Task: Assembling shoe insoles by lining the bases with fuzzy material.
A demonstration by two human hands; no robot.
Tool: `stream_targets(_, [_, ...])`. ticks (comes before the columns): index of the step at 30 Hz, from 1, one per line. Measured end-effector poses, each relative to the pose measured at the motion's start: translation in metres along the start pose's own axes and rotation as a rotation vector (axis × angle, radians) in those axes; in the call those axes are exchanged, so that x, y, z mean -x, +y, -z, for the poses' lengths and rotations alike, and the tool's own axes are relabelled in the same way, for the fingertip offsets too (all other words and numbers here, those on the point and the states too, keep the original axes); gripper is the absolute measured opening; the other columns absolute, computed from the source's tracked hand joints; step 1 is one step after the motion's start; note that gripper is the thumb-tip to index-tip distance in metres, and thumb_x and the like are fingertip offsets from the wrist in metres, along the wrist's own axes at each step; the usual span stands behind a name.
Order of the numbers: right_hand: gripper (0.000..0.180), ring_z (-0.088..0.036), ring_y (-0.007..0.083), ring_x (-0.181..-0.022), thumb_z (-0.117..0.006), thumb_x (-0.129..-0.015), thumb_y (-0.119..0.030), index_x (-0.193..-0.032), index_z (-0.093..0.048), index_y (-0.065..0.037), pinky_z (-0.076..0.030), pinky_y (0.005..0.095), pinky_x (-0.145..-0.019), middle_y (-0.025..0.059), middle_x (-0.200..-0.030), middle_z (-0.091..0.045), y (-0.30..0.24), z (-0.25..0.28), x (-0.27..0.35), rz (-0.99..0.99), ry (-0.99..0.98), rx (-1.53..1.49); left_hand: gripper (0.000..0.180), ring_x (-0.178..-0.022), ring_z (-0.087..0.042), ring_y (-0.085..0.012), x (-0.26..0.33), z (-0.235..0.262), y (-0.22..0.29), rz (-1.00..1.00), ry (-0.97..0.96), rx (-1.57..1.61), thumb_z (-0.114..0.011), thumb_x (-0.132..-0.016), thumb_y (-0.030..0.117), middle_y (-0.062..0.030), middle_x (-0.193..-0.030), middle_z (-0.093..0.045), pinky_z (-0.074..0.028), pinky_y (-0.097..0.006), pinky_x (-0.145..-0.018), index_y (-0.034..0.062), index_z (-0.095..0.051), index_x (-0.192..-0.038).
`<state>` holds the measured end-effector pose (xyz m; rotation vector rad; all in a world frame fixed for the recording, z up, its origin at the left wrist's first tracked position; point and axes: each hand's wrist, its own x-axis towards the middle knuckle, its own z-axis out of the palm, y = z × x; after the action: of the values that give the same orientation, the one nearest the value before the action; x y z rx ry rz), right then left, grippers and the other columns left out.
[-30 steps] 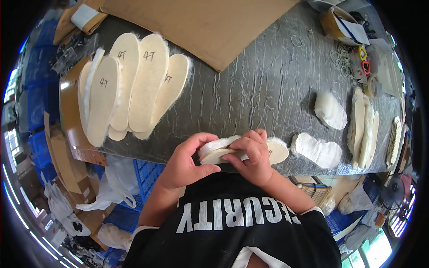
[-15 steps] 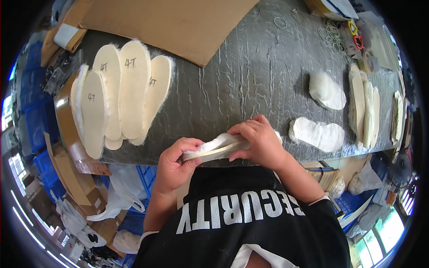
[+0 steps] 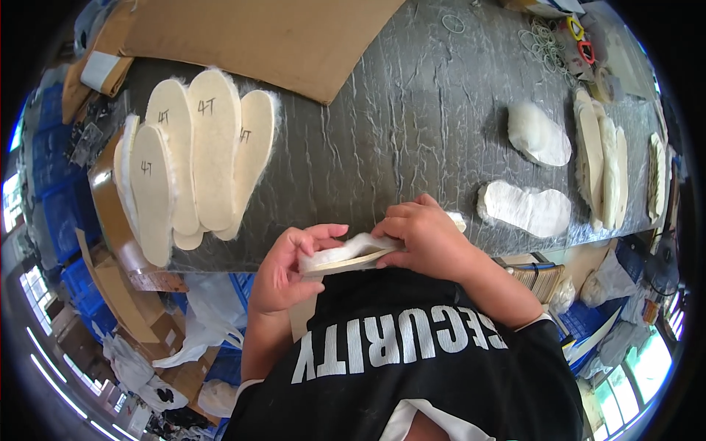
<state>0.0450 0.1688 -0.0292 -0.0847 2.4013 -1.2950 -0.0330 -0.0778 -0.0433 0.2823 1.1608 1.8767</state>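
A pale insole with white fleece lining (image 3: pixel 342 257) is held on edge, its layers parted along the side, just over the table's near edge. Gripping its right part is my right hand (image 3: pixel 426 231), closed with the thumb below and the fingers on top. My left hand (image 3: pixel 283 268) is around the insole's left end, thumb and fingers apart, the end against the inside of the hand. A bit of white pokes out past my right knuckles. To the right lie a white insole shape (image 3: pixel 526 209) and a fluffy white piece (image 3: pixel 538 134).
Several beige fleece-edged insoles (image 3: pixel 215 147) overlap at the left of the dark table (image 3: pixel 382 132). More insoles (image 3: pixel 599 165) stand in a row at the right. A cardboard sheet (image 3: pixel 257 44) covers the far left. Rubber bands (image 3: pixel 546 48) and scissors (image 3: pixel 579 40) lie at the far right.
My left fingers have loosened and spread from their pinch on the insole's left end. My right hand keeps its grip. The insole's fleece side has turned more into view.
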Motion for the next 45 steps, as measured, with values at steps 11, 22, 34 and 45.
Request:
stream_targets(11, [0.032,-0.061,0.0198,-0.084,-0.081,-0.061,-0.025,-0.087,-0.067,-0.013,-0.038,0.0379,-0.083,0.0003,-0.079,-0.059,-0.01,-0.012,0.007,0.129,-0.061,0.094,0.028,-0.066,-0.057,-0.009,-0.037,-0.004,0.018,0.655,-0.351,-0.503,-0.07,-0.084,0.02,-0.0046,-0.076,-0.064,-0.048,-0.025,-0.062,-0.0026,-0.067,-0.101])
stream_targets(22, [0.029,-0.06,0.0179,-0.08,-0.08,-0.062,-0.025,-0.085,-0.066,-0.015,-0.038,0.0385,-0.08,-0.001,-0.077,-0.058,-0.008,-0.009,0.013,0.173,-0.067,0.125,0.011,-0.079,-0.059,-0.0193,-0.034,-0.024,0.014,0.498,-0.449,-0.613,-0.059,-0.086,0.006,-0.0109,-0.087,-0.062,-0.047,-0.03,-0.071,-0.0037,-0.062,-0.087])
stream_targets(34, [0.021,-0.061,0.0161,-0.085,-0.076,-0.07,-0.025,-0.088,-0.068,-0.02,-0.038,0.0383,-0.081,-0.0019,-0.078,-0.057,-0.008,-0.001,0.015,0.16,-0.154,0.081,0.011,-0.074,-0.06,-0.0239,-0.032,-0.03,0.017,0.404,-0.482,-0.684,-0.059,-0.086,0.008,-0.0128,-0.082,-0.061,-0.048,-0.033,-0.068,-0.0024,-0.061,-0.086])
stream_targets(45, [0.02,-0.061,0.0164,-0.076,-0.077,-0.064,-0.02,-0.079,-0.066,-0.014,-0.038,0.0385,-0.08,-0.0013,-0.078,-0.058,-0.008,-0.008,0.012,0.201,-0.081,0.056,0.028,-0.075,-0.06,-0.0284,-0.037,-0.041,0.033,0.525,-0.453,-0.886,-0.072,-0.076,0.026,-0.0118,-0.079,-0.063,-0.049,-0.037,-0.068,0.0005,-0.065,-0.084])
